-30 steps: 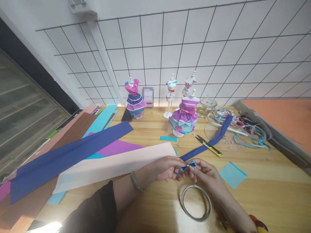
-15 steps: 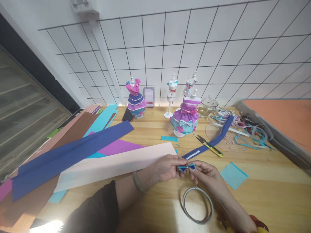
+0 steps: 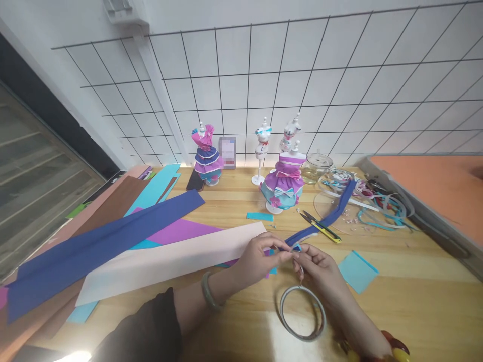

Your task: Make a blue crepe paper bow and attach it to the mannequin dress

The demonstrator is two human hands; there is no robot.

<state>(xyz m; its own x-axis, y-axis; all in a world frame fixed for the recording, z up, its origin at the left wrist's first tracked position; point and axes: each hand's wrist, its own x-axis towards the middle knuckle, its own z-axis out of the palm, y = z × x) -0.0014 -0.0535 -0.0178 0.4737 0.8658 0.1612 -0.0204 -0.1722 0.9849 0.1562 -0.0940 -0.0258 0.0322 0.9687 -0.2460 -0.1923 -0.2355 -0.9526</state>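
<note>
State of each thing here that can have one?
Small blue piece: held, mostly hidden
Right hand: pinching it
Left hand: fingertips beside it, grip unclear
Tape roll: lying on the table
Snips: lying across the navy strip
Pink-topped mannequin: upright, dressed
Phone: lying flat

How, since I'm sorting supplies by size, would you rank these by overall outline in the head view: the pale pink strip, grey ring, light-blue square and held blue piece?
Largest to smallest, as they look:
1. Pale pink strip
2. Grey ring
3. Light-blue square
4. Held blue piece, visible part only; partly hidden
</note>
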